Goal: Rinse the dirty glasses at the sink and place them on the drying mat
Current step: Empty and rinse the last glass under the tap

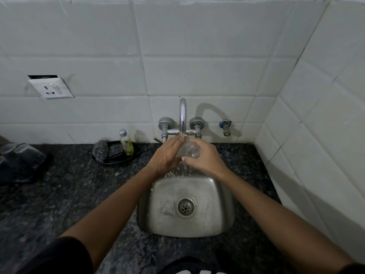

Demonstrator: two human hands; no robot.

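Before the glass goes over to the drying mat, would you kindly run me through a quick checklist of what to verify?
1. Glass held: ok, the right hand curls round it.
2. Left hand helping: ok, straight fingers lie against the glass.
3. Water from the tap reaching the glass: ok, drops fall into the sink.
4. Glass clean: cannot tell, too blurred.
5. Mat ready: ok, at far left with upturned glasses on it; free space, cannot tell.

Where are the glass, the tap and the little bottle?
glass [191, 150]: head view, on its clear side between the hands.
tap [182, 113]: head view, on the curved spout.
bottle [126, 143]: head view, on its yellowish body.
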